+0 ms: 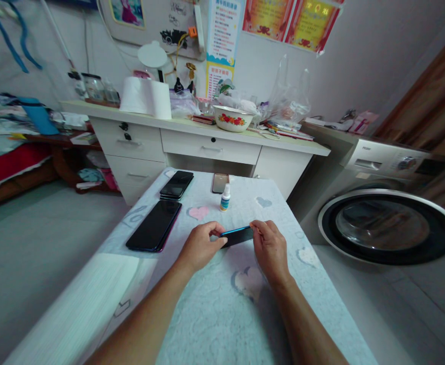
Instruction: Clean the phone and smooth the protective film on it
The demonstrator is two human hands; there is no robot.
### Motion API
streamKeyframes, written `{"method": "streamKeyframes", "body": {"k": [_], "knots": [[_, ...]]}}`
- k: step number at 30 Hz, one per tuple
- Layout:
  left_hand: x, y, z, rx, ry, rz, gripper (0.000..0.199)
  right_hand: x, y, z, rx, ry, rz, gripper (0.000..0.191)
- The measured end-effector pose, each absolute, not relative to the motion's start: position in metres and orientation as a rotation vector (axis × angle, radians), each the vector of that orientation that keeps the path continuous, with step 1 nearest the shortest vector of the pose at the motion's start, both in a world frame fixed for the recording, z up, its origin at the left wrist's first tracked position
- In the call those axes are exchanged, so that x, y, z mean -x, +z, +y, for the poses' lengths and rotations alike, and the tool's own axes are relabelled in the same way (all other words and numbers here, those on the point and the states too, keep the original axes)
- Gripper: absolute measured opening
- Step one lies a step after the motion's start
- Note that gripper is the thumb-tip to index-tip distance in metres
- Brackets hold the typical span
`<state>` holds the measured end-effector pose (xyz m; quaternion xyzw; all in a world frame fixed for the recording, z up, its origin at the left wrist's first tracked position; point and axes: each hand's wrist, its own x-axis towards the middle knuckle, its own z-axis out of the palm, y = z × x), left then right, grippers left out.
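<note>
1. The left hand [203,243] is pinched on the left end of a dark phone [239,236], its thumb at the near side and its fingers curled behind.
2. The right hand [271,248] grips the opposite end of the phone, thumb and forefinger closed at the upper corner (the other fingers are folded under).
3. The phone is between both hands, just above the table [222,319], tilted so that its blue upper edge catches the light; its dark face is towards the wearer.
4. Just beyond the phone, a small spray bottle [225,199] stands upright on the patterned cloth.
5. Behind the bottle lies a flat brownish slab [220,183] (phone or case, I cannot tell).
6. To the left, a large black phone [154,224] lies face up, with a smaller stack of phones [177,184] just beyond it.
7. Past the table stands a white desk [207,148] bearing a flowered bowl [232,119]; a washing machine [385,223] is at right.
</note>
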<state>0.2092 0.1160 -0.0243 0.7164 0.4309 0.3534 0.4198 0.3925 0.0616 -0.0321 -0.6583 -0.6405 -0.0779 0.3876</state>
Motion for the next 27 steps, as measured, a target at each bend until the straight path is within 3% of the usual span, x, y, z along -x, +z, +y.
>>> {"method": "streamKeyframes", "body": {"k": [27], "knots": [[-0.209, -0.029, 0.117, -1.778, 0.908, 1.061, 0.009, -0.394, -0.034, 0.064, 1.669, -0.173, -1.642, 0.023]]}}
